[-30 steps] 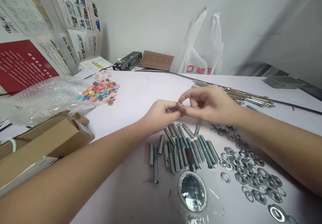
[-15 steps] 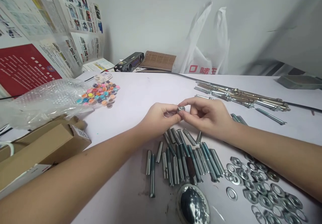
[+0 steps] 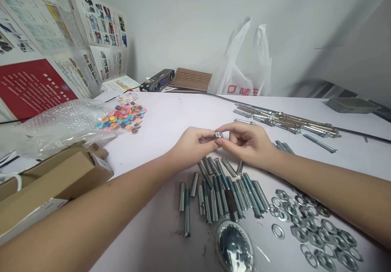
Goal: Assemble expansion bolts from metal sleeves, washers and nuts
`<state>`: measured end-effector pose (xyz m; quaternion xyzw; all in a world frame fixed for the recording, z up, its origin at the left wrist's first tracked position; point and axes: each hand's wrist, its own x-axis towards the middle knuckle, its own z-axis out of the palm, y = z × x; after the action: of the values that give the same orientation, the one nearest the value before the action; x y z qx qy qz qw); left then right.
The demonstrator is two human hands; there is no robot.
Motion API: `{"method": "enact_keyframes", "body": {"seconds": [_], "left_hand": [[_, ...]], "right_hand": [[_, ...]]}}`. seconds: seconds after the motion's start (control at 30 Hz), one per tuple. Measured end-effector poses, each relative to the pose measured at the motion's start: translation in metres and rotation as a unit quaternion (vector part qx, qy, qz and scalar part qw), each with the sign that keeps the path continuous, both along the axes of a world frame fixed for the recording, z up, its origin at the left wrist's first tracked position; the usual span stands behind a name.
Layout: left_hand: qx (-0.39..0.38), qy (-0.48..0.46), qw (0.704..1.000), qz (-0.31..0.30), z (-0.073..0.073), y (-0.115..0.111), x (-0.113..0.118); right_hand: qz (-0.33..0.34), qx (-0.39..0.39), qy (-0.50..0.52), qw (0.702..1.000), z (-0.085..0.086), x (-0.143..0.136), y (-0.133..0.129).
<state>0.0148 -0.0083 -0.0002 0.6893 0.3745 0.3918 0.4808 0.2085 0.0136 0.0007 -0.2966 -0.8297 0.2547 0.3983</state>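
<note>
Between my two hands is a small silver metal nut [image 3: 218, 135], held above the table with its round centre facing me. My left hand [image 3: 192, 147] pinches it from the left with thumb and fingers. From the other side, the thumb and index finger of my right hand [image 3: 249, 143] close on the same nut. Below my hands lie several metal bolts and split sleeves [image 3: 218, 196], roughly side by side. Loose nuts and washers [image 3: 317, 225] are spread in a pile beneath my right forearm. Whether a rod runs through the held nut is hidden.
A shiny round dome [image 3: 234, 247] sits at the near edge. Assembled anchor bolts [image 3: 284, 121] lie at back right, before a white plastic bag [image 3: 244, 76]. To the left are a cardboard box [image 3: 67, 182], bubble wrap [image 3: 64, 121] and coloured discs [image 3: 125, 117].
The nut has turned slightly, so its round face shows more clearly. Both hands keep their pinch on it. The whole view has shifted a little.
</note>
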Motion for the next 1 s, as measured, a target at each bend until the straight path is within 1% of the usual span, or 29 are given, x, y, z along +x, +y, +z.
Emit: {"method": "enact_keyframes", "body": {"seconds": [0.13,0.23,0.43,0.6,0.67,0.7,0.77,0.83,0.87,0.9,0.93,1.0], "left_hand": [[-0.007,0.020,1.000,0.011,0.0003,0.0006,-0.0004],[-0.006,0.043,0.999,0.022,0.0007,0.0010,-0.0005],[0.002,0.059,0.998,0.022,0.0017,0.0014,-0.0008],[0.002,0.044,0.999,0.006,0.0023,0.0012,-0.0011],[0.000,0.037,0.999,0.003,0.0026,0.0010,-0.0010],[-0.001,0.035,0.999,0.002,0.0028,0.0008,-0.0008],[-0.005,0.033,0.999,0.004,0.0031,0.0005,-0.0003],[-0.012,0.034,0.999,0.015,0.0033,0.0002,0.0002],[-0.018,0.035,0.999,0.020,0.0033,0.0001,0.0002],[-0.024,0.035,0.999,0.023,0.0032,0.0000,0.0002],[-0.030,0.034,0.999,0.024,0.0032,0.0000,0.0000],[-0.028,0.031,0.999,0.015,0.0031,0.0001,-0.0004]], "right_hand": [[0.005,-0.014,0.011,1.000,0.0007,-0.0022,-0.0006],[0.023,-0.050,0.013,0.998,0.0017,-0.0021,0.0001],[0.066,-0.117,0.011,0.991,0.0035,0.0003,0.0040],[0.073,-0.169,0.032,0.982,0.0032,0.0006,0.0026],[0.083,-0.165,0.024,0.983,0.0035,0.0016,0.0022],[0.081,-0.147,0.016,0.986,0.0038,0.0025,0.0023],[0.048,-0.092,0.009,0.994,0.0044,0.0045,0.0034],[-0.012,-0.042,0.030,0.999,0.0046,0.0065,0.0051],[-0.041,-0.030,0.048,0.998,0.0044,0.0072,0.0058],[-0.060,-0.032,0.062,0.996,0.0041,0.0076,0.0062],[-0.065,-0.044,0.069,0.995,0.0038,0.0076,0.0062],[-0.039,-0.075,0.064,0.994,0.0032,0.0068,0.0051]]}}
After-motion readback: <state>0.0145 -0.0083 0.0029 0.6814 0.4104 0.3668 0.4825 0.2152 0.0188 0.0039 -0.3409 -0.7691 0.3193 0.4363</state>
